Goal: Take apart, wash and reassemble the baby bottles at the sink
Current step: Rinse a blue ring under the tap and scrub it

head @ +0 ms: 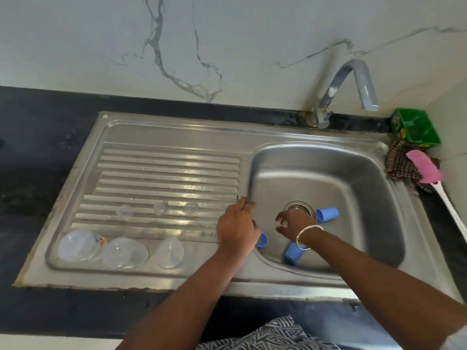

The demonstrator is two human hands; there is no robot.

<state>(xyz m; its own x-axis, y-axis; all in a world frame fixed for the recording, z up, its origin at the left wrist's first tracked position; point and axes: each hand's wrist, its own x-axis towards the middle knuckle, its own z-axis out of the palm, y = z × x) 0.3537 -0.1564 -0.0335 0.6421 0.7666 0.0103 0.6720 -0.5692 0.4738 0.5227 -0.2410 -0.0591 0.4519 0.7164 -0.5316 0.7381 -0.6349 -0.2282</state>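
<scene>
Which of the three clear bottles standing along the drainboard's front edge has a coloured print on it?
The leftmost bottle: it shows a small red-and-blue print on its right side. The middle bottle and right bottle are plain clear.

Steel, clear plastic and stone at the sink

The sink [374,178] was brushed, glossy steel with a ribbed drainboard [166,178]; at its 7 o'clock stood clear smooth plastic bottles [75,245]. Blue matt plastic caps [327,214] lay in the basin. The counter [38,152] looked dark and speckled, the wall [227,41] veined and smooth.

a home kitchen: a shiny metal sink [366,173] under the hands, a tap [353,82] beyond them, a marble wall [177,46] behind.
</scene>
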